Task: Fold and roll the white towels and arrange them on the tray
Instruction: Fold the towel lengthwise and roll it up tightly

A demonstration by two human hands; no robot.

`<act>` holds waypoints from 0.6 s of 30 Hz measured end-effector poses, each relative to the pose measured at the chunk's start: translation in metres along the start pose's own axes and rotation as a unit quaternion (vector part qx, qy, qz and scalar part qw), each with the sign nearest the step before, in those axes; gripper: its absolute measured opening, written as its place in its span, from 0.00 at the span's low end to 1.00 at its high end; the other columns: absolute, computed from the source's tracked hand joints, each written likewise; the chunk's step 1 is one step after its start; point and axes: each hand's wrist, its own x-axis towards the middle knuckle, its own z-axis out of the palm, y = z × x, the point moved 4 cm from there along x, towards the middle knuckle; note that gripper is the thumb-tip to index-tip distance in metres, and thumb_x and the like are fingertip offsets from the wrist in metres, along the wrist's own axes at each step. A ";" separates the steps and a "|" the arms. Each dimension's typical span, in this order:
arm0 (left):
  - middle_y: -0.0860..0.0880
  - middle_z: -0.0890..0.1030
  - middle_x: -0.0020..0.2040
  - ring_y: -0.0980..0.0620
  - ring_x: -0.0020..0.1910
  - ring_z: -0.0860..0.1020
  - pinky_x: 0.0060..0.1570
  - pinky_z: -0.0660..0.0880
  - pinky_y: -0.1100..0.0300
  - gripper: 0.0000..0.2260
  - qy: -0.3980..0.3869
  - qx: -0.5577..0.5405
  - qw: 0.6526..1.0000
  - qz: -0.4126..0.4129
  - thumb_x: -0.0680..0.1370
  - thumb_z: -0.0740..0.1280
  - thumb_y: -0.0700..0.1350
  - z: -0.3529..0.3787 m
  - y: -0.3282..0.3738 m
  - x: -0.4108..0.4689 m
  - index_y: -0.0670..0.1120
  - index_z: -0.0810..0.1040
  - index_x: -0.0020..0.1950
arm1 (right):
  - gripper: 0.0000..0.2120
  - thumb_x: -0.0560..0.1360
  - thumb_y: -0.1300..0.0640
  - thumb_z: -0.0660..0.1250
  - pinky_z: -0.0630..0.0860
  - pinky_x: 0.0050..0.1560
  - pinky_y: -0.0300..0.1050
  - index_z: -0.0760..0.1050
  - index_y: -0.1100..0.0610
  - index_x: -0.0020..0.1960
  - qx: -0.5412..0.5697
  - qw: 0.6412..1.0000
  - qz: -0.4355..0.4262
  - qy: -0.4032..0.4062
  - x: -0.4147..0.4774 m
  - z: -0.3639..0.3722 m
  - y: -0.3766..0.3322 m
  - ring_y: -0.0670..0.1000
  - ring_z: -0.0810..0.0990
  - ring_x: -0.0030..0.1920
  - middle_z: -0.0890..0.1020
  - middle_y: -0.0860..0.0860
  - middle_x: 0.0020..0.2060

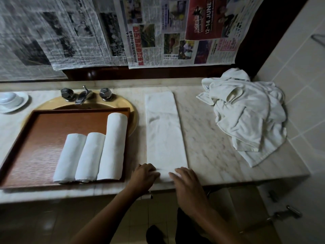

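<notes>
At 6 o'clock, both hands meet at the counter's [207, 131] near edge, on the near end of the strip [165, 134], a white towel folded long and narrow. The left hand [144, 175] has its fingers curled onto the strip's left corner, where the cloth is bunched into a first small turn. The right hand [186, 180], just beside it, lies over the right corner with fingers fairly straight; it is blurred, so its exact hold is unclear. From the hands the strip runs flat toward 12 o'clock, ending near the counter's back.

At 9 o'clock of the strip sits the wooden tray [40, 138], laid partly over the yellow sink [131, 111]. Three rolls [90, 155] lie side by side in the tray's right half, touching, near ends in line at the tray's front rim; the rightmost is the longest.

At 2 o'clock, a pile [246, 117] of loose white towels lies against the tiled wall. Farther back, at 10 o'clock, stand the tap [83, 96] and a white dish [10, 102]. Newspapers [158, 32] hang across the top.
</notes>
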 end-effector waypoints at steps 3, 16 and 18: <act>0.51 0.80 0.48 0.52 0.47 0.78 0.45 0.75 0.58 0.09 0.007 -0.056 0.998 -0.014 0.78 0.70 0.54 -0.004 0.004 0.005 0.49 0.83 0.51 | 0.36 0.69 0.64 0.67 0.56 0.78 0.57 0.69 0.53 0.77 -0.044 0.999 0.008 -0.030 -0.007 0.014 -0.010 0.59 0.66 0.77 0.70 0.54 0.76; 0.43 0.73 0.74 0.42 0.75 0.71 0.71 0.71 0.43 0.27 0.098 0.247 0.945 0.189 0.79 0.59 0.51 0.036 0.019 -0.021 0.42 0.70 0.77 | 0.39 0.71 0.60 0.65 0.50 0.77 0.58 0.60 0.55 0.81 -0.092 0.991 -0.011 -0.101 0.030 0.020 0.010 0.58 0.63 0.79 0.66 0.54 0.79; 0.44 0.72 0.76 0.43 0.76 0.70 0.72 0.69 0.45 0.29 0.088 0.267 0.940 0.193 0.78 0.63 0.50 0.035 0.014 -0.013 0.43 0.68 0.78 | 0.40 0.71 0.60 0.66 0.50 0.79 0.56 0.59 0.55 0.82 -0.092 0.989 -0.011 -0.112 0.036 0.019 0.013 0.57 0.64 0.79 0.66 0.54 0.79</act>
